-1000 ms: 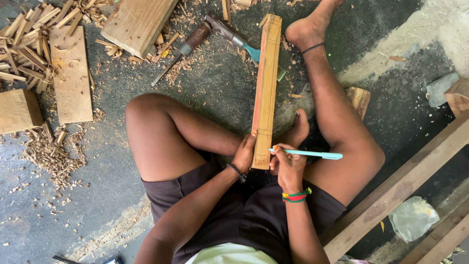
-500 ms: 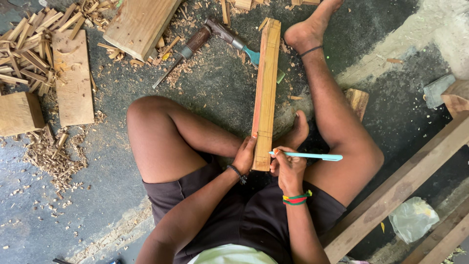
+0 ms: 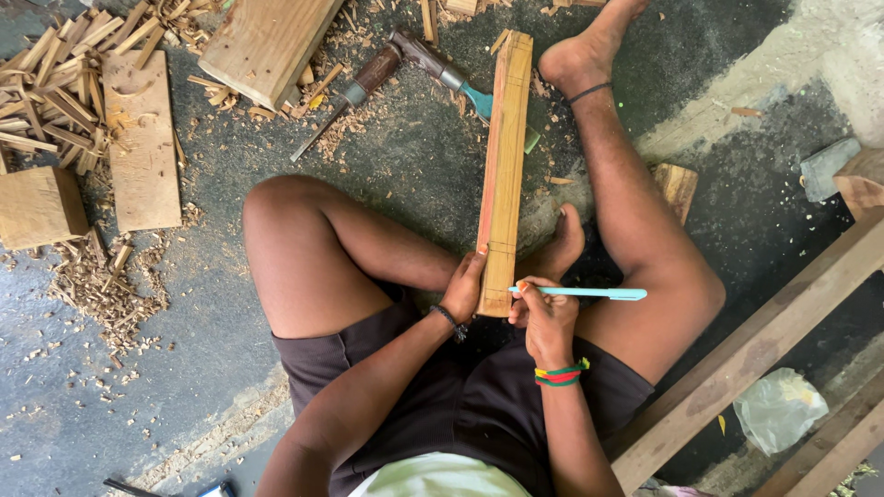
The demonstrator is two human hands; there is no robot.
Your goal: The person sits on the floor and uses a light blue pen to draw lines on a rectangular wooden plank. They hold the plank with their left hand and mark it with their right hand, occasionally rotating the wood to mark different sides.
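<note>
Between your knees, your right hand (image 3: 545, 317) is closed around a light blue pen (image 3: 580, 293), tip pressed to the near end of the long wooden batten (image 3: 502, 166). Your left hand (image 3: 463, 287) clamps that same end from the other side, fingers wrapped on its edge, thumb up along the face. Good brace: keep that left grip firm so the batten cannot twist, and draw the pen straight across, square to the long edge, in line with the pencil marks already there. Those marks are faint from up here, so I can't say how many lines you have down.

Batten runs away from you along the dark floor (image 3: 405, 175), past your tucked foot (image 3: 557, 248), its far end level with your outstretched foot. Just beyond it lie a chisel (image 3: 354, 92) and a second, blue-handled tool (image 3: 460, 83) among the shavings. Further left: a flat board (image 3: 143, 138), a wood block (image 3: 37, 207) and a heap of offcuts (image 3: 55, 83).

Against a second ago, barely anything: both hands hold the same spots, the pen lies at the same flat angle, the batten hasn't shifted.
</note>
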